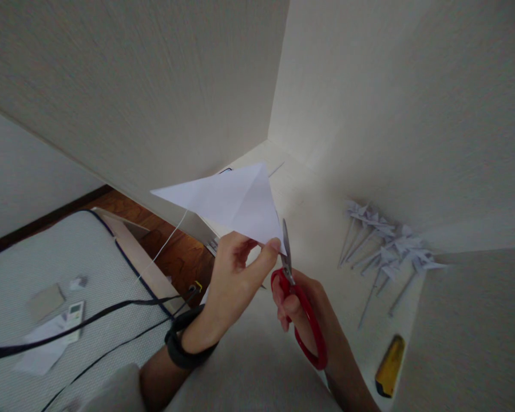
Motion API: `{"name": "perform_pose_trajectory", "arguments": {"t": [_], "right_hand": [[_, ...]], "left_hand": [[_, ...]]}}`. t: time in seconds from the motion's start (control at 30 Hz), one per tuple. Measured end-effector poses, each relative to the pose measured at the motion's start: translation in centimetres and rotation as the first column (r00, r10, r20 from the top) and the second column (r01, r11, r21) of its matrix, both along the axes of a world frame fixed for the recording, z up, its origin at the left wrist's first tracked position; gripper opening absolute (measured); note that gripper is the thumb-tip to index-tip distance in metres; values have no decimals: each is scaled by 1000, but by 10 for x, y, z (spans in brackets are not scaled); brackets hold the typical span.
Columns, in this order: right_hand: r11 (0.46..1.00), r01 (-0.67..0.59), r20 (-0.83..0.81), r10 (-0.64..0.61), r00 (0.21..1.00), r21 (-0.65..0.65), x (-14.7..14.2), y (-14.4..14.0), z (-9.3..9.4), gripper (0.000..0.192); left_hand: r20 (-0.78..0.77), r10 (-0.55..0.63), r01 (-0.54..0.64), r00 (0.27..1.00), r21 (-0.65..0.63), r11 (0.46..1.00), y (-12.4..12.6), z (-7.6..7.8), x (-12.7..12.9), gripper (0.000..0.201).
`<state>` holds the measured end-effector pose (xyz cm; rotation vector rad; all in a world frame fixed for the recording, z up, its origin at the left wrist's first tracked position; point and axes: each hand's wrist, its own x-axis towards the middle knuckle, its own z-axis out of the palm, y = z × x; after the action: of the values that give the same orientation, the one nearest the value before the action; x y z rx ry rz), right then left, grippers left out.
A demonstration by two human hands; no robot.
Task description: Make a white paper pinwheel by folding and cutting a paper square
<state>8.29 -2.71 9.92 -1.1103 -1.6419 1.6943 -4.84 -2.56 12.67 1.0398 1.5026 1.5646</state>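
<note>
place: home bedroom | signs: mattress (98, 252), wooden floor (169, 257)

Gap over table (311, 226) between red scissors (306, 305) and paper-topped sticks (386, 230); walls (390, 103) block behind, black cord (105, 311) crosses left.

Paper (229, 200) in left hand (234, 286), scissors (287, 268) in right hand (321, 302), pinwheels (385, 230) over right on the desk (313, 229), and way left there's a remote (74, 320) on the mattress (103, 257).

Scissor blades (286, 246) look metal, hdls (316, 323) glossy plastic, sheet (236, 200) smooth matt paper, flr (180, 263) wd.
</note>
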Motion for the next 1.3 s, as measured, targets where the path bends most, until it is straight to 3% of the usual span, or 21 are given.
{"name": "perform_pose_trajectory", "arguments": {"t": [0.53,0.77,1.3], "right_hand": [[1000,5,-16,-5,1000,0,3,0,1,67],[996,8,-92,0,996,92,1,-1,3,60],[998,29,-71,-26,997,50,-1,0,1,65]], "left_hand": [[-3,24,-24,1000,-5,1000,-1,1,0,18],[-64,-2,0,998,-29,1000,-3,0,-2,21],[-47,-5,4,999,-18,1000,-2,2,-1,20]]}}
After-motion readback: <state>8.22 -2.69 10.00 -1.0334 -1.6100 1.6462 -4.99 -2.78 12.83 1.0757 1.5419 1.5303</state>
